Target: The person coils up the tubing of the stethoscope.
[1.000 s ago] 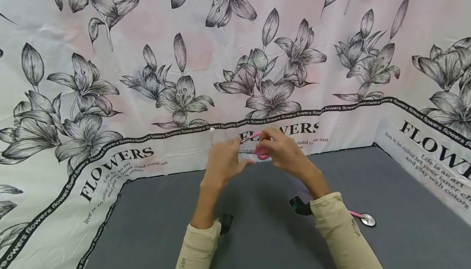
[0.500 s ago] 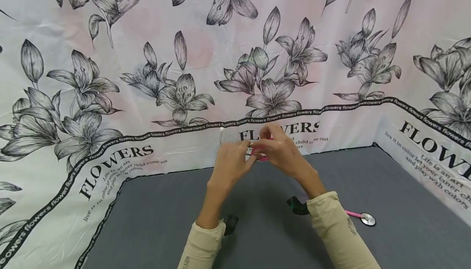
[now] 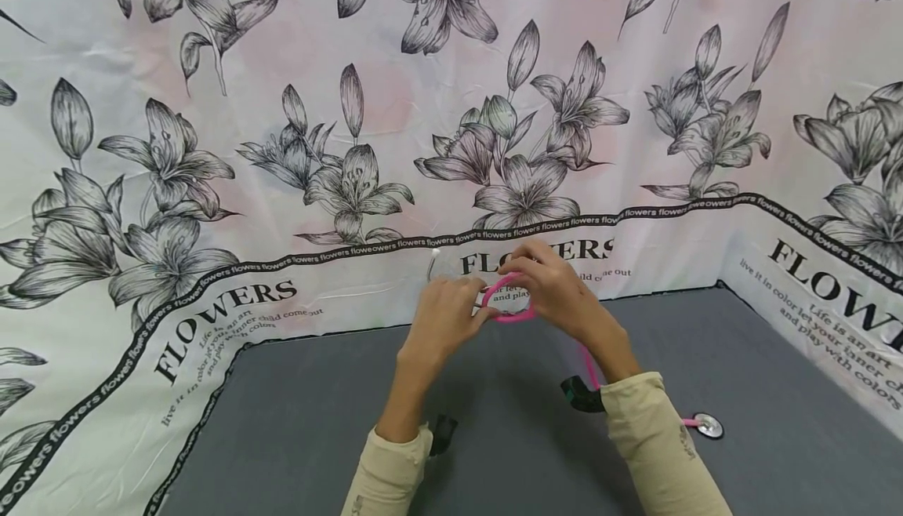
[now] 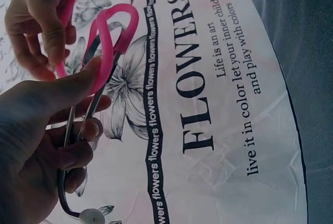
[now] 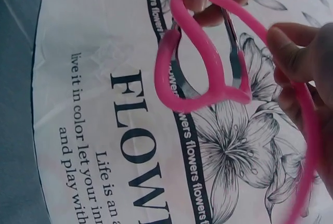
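Note:
A stethoscope with pink tubing (image 5: 210, 73) is held up between both hands. My left hand (image 3: 440, 316) grips its metal ear tubes (image 4: 69, 130), the thumb pressing the pink tubing against them. A white ear tip (image 4: 92, 216) sticks out beyond the left fingers. In the right wrist view the tubing loops back over the Y-shaped joint and passes under the left thumb. My right hand (image 3: 560, 288) pinches the tubing between thumb and fingers, just to the right of the loop. From there the tubing hangs past the right wrist. The round chest piece (image 3: 708, 425) lies on the table.
A dark grey table (image 3: 317, 422) lies under both forearms. Behind it hangs a white cloth (image 3: 381, 187) printed with black flowers and lettering, which also covers the right side. Dark straps (image 3: 582, 394) show at the wrists.
The hands came together, then moved slightly apart, the right one drawing out a wider pink loop. The left hand shifted a little right. More tubing now shows beside the right wrist.

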The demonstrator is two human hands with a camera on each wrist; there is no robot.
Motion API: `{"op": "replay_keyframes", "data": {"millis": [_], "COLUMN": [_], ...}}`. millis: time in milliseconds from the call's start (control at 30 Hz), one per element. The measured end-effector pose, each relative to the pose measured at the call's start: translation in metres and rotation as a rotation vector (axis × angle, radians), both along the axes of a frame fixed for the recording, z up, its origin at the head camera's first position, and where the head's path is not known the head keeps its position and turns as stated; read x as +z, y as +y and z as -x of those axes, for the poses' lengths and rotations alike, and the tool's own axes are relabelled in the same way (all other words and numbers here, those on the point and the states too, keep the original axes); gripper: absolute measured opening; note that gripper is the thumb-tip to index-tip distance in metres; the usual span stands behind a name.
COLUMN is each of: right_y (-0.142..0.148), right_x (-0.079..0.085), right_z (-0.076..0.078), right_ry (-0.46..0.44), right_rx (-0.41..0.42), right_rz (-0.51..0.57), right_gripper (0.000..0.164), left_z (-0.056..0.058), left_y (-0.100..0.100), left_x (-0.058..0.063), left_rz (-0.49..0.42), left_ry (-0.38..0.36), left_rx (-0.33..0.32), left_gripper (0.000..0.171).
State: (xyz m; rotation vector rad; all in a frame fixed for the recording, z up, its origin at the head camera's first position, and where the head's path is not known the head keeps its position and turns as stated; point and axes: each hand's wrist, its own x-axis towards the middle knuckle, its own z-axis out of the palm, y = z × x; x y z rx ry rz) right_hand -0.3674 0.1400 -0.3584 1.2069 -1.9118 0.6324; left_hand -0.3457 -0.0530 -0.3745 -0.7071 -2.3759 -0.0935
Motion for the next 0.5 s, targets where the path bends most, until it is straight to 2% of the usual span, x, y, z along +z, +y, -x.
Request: {"op": "replay_keyframes", "data": {"millis": [200,333,433,500], "right_y": [0.006,0.01,0.013,0.016], "right_x": [0.003,0.002,0.0,-0.003], "right_z": [0.002,0.002,0.004,0.007], "right_ry": [0.062,0.091,0.094,0.069], "right_rx": [-0.078,-0.17,-0.182,-0.154], "right_rz": [0.041,0.036,0.063,0.102], "right_gripper": [0.026,0.015,0.012,0.013], "left_z": [0.0,0.0,0.0,0.0], "left_y": [-0.001,-0.004,-0.006,-0.007], "left_x": [0.002,0.004,0.005,0.006], "left_rz": [0.013,0.027,-0.01,-0.06], "left_ry": [-0.039,-0.067,-0.094,-0.129], "left_rx": [-0.032,-0.064,-0.143,-0.213], "left_gripper": [0.038,0.038,0.035,0.033]}}
